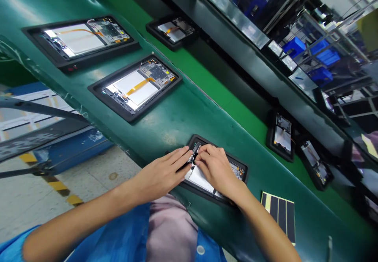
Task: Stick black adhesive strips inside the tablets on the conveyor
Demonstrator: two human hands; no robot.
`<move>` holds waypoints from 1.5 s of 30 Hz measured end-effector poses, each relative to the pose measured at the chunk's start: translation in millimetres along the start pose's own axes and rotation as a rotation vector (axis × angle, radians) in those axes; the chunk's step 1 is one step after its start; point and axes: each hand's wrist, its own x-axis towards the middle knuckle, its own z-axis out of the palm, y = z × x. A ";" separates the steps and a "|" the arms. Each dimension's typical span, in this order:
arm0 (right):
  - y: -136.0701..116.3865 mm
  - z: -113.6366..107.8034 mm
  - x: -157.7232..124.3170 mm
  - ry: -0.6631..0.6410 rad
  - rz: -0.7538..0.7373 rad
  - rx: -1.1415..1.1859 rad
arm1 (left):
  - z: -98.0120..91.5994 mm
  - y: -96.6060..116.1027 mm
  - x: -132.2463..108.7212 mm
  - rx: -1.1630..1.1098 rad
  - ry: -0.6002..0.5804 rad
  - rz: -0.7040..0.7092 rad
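An opened tablet (201,180) lies in a black tray (233,158) on the green work surface in front of me, its silvery inside facing up. My left hand (165,172) rests with stretched fingers across the tablet's left end, the fingertips beside a small dark part there. At that same end my right hand (217,168) bends over the tablet, thumb and fingers pinched together close to the left fingertips. Whatever sits in this pinch is hidden. The right hand and wrist cover much of the tablet's middle.
Two more opened tablets in black trays, one farther (79,41) and one nearer (137,86), lie to the left. A sheet of black strips (279,214) lies at right. Beyond the edge, a green conveyor belt (224,92) carries several trayed tablets. Metal shelving stands behind.
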 end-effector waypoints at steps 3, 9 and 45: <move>0.4 0.6 1.2 -0.003 0.008 -0.001 | 2.0 0.0 2.7 -0.010 -0.011 0.012; 0.5 1.4 2.0 -0.011 0.002 -0.035 | 7.2 0.6 9.5 -0.034 -0.053 -0.012; 32.0 48.4 -135.1 0.452 -0.180 -0.374 | -25.2 -19.1 9.3 -0.077 0.148 -0.164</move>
